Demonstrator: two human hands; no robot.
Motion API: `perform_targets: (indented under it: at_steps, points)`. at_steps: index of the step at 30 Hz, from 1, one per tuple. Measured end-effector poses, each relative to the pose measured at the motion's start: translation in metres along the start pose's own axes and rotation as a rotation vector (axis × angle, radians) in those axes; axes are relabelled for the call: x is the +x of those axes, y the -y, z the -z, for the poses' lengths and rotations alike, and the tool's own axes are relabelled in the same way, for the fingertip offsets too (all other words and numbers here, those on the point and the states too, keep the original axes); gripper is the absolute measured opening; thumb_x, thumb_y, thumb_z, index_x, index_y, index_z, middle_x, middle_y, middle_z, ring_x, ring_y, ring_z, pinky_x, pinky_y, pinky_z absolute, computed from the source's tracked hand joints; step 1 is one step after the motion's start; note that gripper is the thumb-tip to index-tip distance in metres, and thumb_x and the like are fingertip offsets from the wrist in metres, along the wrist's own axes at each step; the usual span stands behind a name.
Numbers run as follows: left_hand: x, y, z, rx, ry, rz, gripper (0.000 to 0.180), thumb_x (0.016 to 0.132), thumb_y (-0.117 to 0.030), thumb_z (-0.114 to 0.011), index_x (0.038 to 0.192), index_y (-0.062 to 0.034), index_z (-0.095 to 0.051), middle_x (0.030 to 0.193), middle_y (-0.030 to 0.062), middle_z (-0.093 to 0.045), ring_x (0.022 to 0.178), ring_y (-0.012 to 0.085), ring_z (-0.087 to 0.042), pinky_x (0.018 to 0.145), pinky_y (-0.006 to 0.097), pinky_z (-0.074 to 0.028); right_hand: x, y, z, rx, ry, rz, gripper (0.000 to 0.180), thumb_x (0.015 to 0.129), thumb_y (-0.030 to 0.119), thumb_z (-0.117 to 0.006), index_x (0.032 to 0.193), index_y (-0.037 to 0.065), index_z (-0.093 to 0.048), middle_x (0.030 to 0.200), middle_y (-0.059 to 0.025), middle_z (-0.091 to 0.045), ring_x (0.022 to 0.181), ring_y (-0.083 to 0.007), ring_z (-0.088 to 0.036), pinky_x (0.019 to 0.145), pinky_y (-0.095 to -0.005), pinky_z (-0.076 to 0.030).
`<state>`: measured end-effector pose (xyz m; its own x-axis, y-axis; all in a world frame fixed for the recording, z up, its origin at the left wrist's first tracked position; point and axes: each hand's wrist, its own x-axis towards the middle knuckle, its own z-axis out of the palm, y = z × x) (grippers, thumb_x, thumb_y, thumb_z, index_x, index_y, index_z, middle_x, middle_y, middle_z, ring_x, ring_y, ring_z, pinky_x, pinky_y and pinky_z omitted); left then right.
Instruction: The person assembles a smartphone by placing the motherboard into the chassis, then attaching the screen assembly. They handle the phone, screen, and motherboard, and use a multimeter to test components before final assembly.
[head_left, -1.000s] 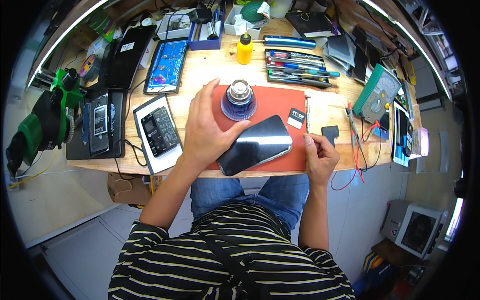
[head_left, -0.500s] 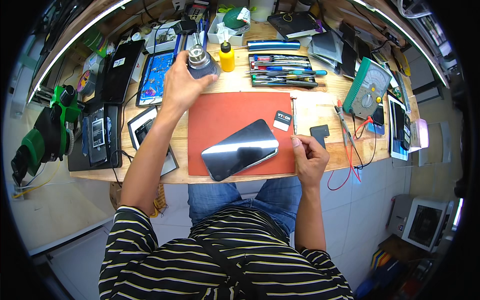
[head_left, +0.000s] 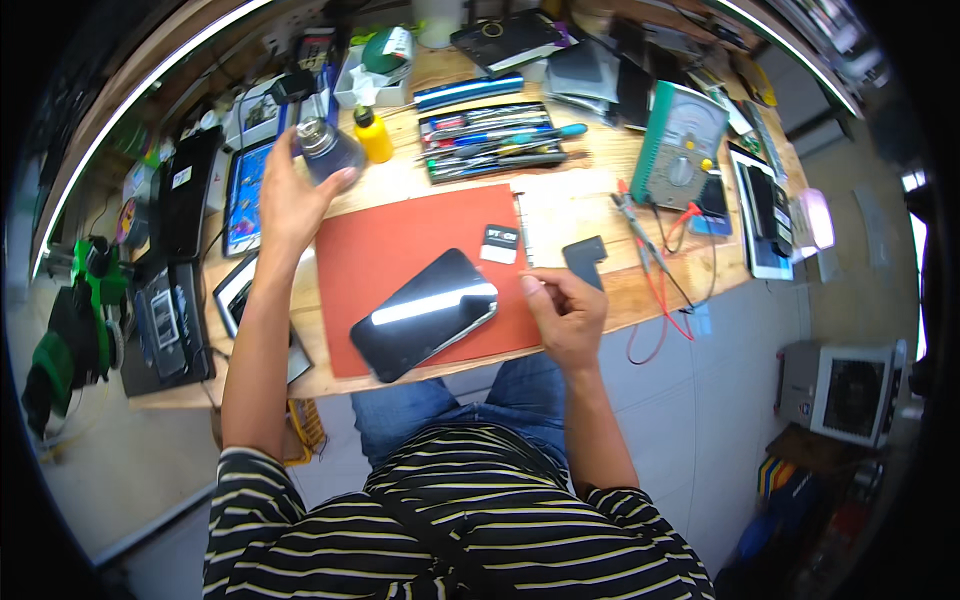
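Note:
My left hand [head_left: 292, 205] is wrapped round a dark bottle [head_left: 338, 158] with a metal top, its thumb across the near side. A yellow bottle [head_left: 373, 136] with a black cap stands just right of it. My right hand [head_left: 570, 318] is closed in a pinch at the near end of a slim silver pen-like tool [head_left: 525, 222], along the right edge of a red-orange mat [head_left: 400, 225]. On the mat a smartphone [head_left: 425, 312] lies aslant, its glossy dark screen up. A small black-and-white card [head_left: 499, 243] lies beyond it. A black L-shaped piece [head_left: 583, 258] lies right of the mat.
A case of screwdrivers and tools [head_left: 490, 140] lies beyond the mat. At right stand a green-cased analog multimeter [head_left: 680, 150] with red and black probe leads and a white tablet [head_left: 770, 255]. Phones and device parts crowd the left side near a green-and-black microscope-like device [head_left: 80, 320].
The view has turned and shifted, so the bench things sit farther left in the picture. My hands keep about the same places beside the bottle and the slim tool.

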<state>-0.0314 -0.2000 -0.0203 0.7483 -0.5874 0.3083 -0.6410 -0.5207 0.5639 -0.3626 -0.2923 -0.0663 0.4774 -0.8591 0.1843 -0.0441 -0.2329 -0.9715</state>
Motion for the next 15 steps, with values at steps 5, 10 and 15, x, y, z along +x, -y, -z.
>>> perform_targets:
  at_steps: [5, 10, 15]
  points:
    - [-0.079, -0.039, 0.024, -0.098, -0.082, -0.201, 0.069, 0.09, -0.023, -0.08, 0.149, -0.0031, -0.049, 0.147, 0.0148, -0.055, 0.134, 0.0316, -0.053, 0.111, 0.047, -0.043, 0.0, 0.003, 0.002, 0.007, 0.013, 0.047, 0.01, 0.094, 0.007, -0.076, 0.099, -0.001, -0.078, 0.068, 0.0065, -0.061, 0.059, 0.0015, -0.045, 0.051, -0.0187, -0.034]
    - [-0.14, -0.078, 0.019, -0.086, 0.282, -0.254, 0.092, 0.072, -0.019, -0.092, 0.15, -0.0032, -0.046, 0.144, 0.0196, -0.052, 0.135, 0.0371, -0.05, 0.114, 0.047, -0.041, 0.003, 0.005, 0.002, -0.007, 0.03, 0.092, 0.01, 0.093, 0.009, -0.077, 0.095, 0.0, -0.078, 0.065, 0.004, -0.06, 0.057, -0.0003, -0.046, 0.05, -0.0208, -0.036]
    - [-0.152, -0.085, 0.015, -0.028, 0.429, -0.274, 0.106, 0.062, -0.021, -0.097, 0.152, -0.003, -0.043, 0.14, 0.0186, -0.056, 0.131, 0.0374, -0.051, 0.113, 0.047, -0.041, 0.001, 0.006, 0.001, -0.017, 0.027, 0.121, 0.01, 0.093, 0.009, -0.077, 0.095, 0.0, -0.077, 0.064, 0.0037, -0.059, 0.056, -0.0007, -0.045, 0.049, -0.0214, -0.036]
